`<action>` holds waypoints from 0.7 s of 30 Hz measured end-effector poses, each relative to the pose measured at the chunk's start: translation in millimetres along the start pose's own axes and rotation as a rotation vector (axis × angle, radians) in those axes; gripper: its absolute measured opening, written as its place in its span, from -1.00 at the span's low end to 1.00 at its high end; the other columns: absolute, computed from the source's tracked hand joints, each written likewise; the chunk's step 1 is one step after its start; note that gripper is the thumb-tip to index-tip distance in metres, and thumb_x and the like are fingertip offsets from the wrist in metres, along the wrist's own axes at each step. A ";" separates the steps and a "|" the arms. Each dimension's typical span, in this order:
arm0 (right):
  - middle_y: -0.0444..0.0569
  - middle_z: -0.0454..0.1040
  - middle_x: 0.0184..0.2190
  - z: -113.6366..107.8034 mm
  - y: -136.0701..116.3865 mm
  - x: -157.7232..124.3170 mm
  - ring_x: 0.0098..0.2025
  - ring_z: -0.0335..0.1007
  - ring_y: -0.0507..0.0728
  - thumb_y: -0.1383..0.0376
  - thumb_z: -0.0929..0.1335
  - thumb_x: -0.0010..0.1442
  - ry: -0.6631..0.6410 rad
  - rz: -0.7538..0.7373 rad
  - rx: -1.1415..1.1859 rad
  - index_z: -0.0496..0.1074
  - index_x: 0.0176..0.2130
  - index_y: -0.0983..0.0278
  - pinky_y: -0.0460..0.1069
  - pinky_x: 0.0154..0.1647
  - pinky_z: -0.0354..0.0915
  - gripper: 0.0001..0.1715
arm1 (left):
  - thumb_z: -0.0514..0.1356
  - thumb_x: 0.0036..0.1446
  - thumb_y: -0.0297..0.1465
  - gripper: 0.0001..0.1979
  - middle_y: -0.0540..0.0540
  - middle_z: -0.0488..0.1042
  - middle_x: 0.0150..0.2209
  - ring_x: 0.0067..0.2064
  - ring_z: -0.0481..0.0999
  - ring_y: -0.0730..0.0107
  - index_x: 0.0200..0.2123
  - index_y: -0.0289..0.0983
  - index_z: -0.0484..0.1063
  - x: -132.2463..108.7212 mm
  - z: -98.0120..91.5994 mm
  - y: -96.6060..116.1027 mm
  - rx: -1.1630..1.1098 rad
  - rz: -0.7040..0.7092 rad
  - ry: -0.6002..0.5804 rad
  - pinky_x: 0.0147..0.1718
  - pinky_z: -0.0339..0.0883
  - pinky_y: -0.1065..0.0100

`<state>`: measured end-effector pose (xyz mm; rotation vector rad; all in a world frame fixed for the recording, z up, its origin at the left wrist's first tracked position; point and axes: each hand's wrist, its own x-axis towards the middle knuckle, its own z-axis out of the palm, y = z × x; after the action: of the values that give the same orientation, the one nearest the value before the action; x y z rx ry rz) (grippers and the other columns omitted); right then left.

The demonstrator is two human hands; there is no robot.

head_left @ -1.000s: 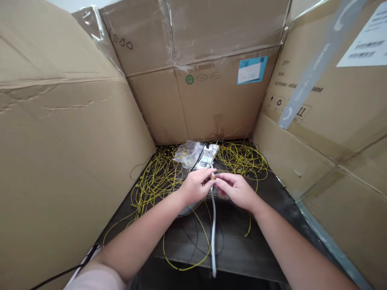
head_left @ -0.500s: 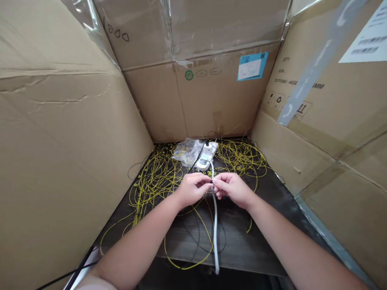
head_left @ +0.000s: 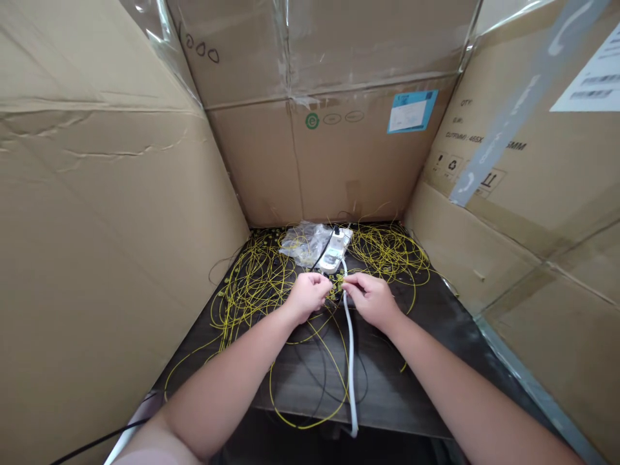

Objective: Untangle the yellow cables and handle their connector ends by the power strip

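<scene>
My left hand (head_left: pixel 309 297) is closed in a pinch just left of the white cable. What sits between its fingertips is too small to make out. My right hand (head_left: pixel 372 298) pinches with thumb and forefinger right at the white cable (head_left: pixel 351 361); a tiny yellowish bit shows at its fingertips, its kind unclear. A small gap separates the two hands. Beyond them lies a white power strip (head_left: pixel 331 261) with a black plug in it. Small yellow pieces (head_left: pixel 335 284) are scattered on the dark tabletop behind the fingers.
Tangled thin yellow wires (head_left: pixel 256 278) cover the left side, with another tangle (head_left: pixel 390 252) at the back right. A crumpled clear plastic bag (head_left: pixel 303 244) lies by the power strip. Tall cardboard boxes (head_left: pixel 320 168) wall in the dark table (head_left: pixel 387 387) at the back and both sides.
The fingertips, which met around a small dark thing, have come apart, with the left hand drawn slightly away and turned more closed. The whole view has shifted a little.
</scene>
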<state>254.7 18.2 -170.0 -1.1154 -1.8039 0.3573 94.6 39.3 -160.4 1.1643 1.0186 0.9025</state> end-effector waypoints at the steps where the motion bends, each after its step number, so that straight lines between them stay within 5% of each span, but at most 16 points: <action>1: -0.03 0.46 -0.43 2.6 1.3 3.3 -0.37 0.39 0.07 0.33 0.27 0.11 0.013 -0.033 -0.043 0.43 -0.35 0.27 -0.01 -0.30 0.32 -0.87 | 0.16 -0.13 -0.40 -0.84 0.15 0.11 -0.74 -0.78 0.00 0.72 -0.62 -0.30 0.22 2.3 -2.9 -0.5 -0.003 0.006 0.033 -0.83 -0.20 0.59; 9: 0.13 0.38 -0.13 26.9 12.2 18.3 -0.07 0.26 0.20 0.44 0.21 0.10 -0.068 -0.129 -0.338 0.36 -0.10 0.33 0.10 -0.08 0.26 -0.65 | 0.17 -0.13 -0.38 -0.85 0.09 0.24 -0.71 -0.77 0.07 0.67 -0.59 -0.31 0.25 8.3 -9.9 -0.2 0.008 0.051 0.108 -0.84 -0.11 0.57; 16: 0.01 0.42 -0.31 14.0 -7.3 6.6 -0.28 0.34 0.08 0.32 0.23 0.16 -0.056 -0.086 -0.057 0.40 -0.21 0.28 -0.02 -0.23 0.30 -0.78 | 0.20 -0.11 -0.34 -0.82 0.07 0.27 -0.69 -0.75 0.15 0.66 -0.56 -0.34 0.30 3.1 -9.2 1.0 0.100 0.080 -0.017 -0.81 -0.03 0.58; 21: -0.02 0.43 -0.41 7.4 -10.3 4.2 -0.35 0.34 0.06 0.33 0.23 0.16 -0.073 -0.055 -0.061 0.43 -0.34 0.28 -0.02 -0.28 0.26 -0.81 | 0.22 -0.10 -0.30 -0.78 0.04 0.33 -0.65 -0.72 0.22 0.66 -0.49 -0.36 0.35 -2.2 -8.8 3.6 0.186 0.083 -0.096 -0.78 0.04 0.59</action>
<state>242.5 17.7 -164.6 -1.1043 -1.9171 0.3160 85.4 40.3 -157.3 1.4017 0.9977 0.8205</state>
